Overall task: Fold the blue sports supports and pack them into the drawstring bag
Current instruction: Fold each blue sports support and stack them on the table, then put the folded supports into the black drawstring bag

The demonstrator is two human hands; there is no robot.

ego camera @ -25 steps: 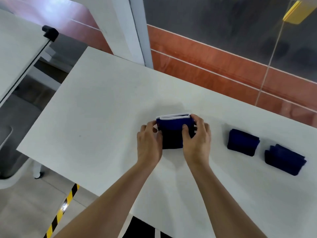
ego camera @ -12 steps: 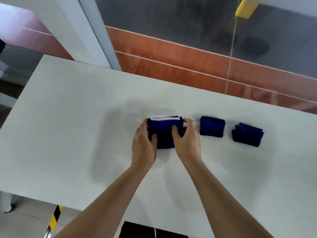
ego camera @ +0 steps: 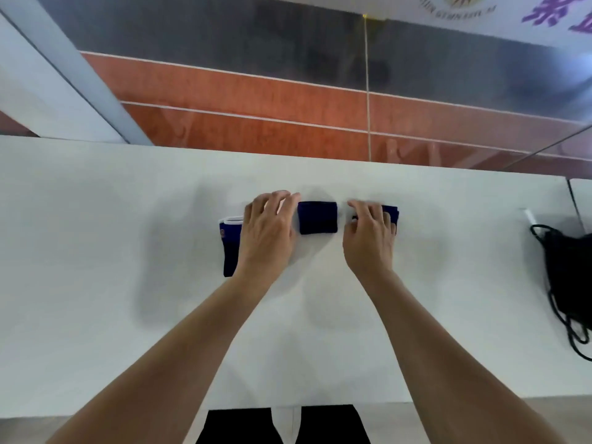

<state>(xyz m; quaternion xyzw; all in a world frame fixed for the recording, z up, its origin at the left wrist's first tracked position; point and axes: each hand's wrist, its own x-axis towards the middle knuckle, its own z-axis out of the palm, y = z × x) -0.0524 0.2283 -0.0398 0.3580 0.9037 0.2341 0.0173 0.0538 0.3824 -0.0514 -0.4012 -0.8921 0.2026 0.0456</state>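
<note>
Three folded blue sports supports lie in a row on the white table [ego camera: 96, 251]. The left support [ego camera: 229, 248] has a white band at its top; my left hand [ego camera: 267, 229] hovers over its right part with fingers spread. The middle support [ego camera: 317, 217] lies uncovered between my hands. My right hand [ego camera: 370, 229] rests with bent fingers on the right support [ego camera: 391, 213], which it mostly hides. The black drawstring bag [ego camera: 567, 277] lies flat at the table's right side, its cords trailing toward me.
A small white object [ego camera: 530, 216] lies just beyond the bag. Behind the table's far edge runs a glass wall with an orange-brown band [ego camera: 256, 100]. The table's near edge is by my legs.
Both hands have let go of the left support. My left hand has lifted above it and my right hand has moved right, past the middle support, onto the right one. The view has swung right, revealing the bag.
</note>
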